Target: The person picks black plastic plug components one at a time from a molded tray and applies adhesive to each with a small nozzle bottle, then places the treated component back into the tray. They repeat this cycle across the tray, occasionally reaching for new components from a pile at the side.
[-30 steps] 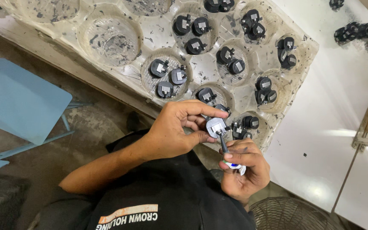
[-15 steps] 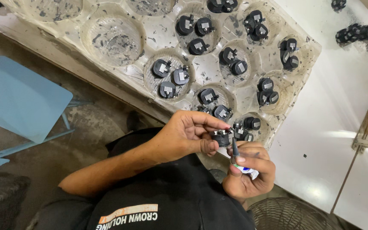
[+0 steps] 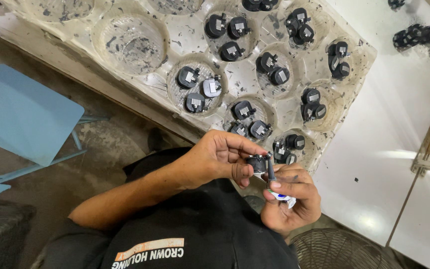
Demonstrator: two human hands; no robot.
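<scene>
since the earlier frame we note that the small black part (image 3: 258, 163) has turned in the left hand (image 3: 215, 160): its pale face showed toward the camera then, and now it lies more on its side, dark rim outward. both hands sit a little lower and closer together.

grip, left hand: fingers curled tight about the black part, thumb and forefinger pinching it, fully closed on it. grip, right hand (image 3: 290, 200): closed round a slim tube applicator (image 3: 273, 185) with a dark nozzle, tip touching the part's edge. both are held just in front of the near edge of the clear moulded tray (image 3: 175, 42).

progress, as we judge it: many like black parts (image 3: 195, 89) lie in the tray pockets, two or three to a pocket, while pockets at the far left stand empty apart from dark specks. we cannot tell which parts are treated and which are not. more black pieces (image 3: 414, 36) rest on the white bench (image 3: 389, 149) well apart. one part is in hand; the count left is unclear.

a blue stool (image 3: 21, 114) stands on the floor to the left.
</scene>
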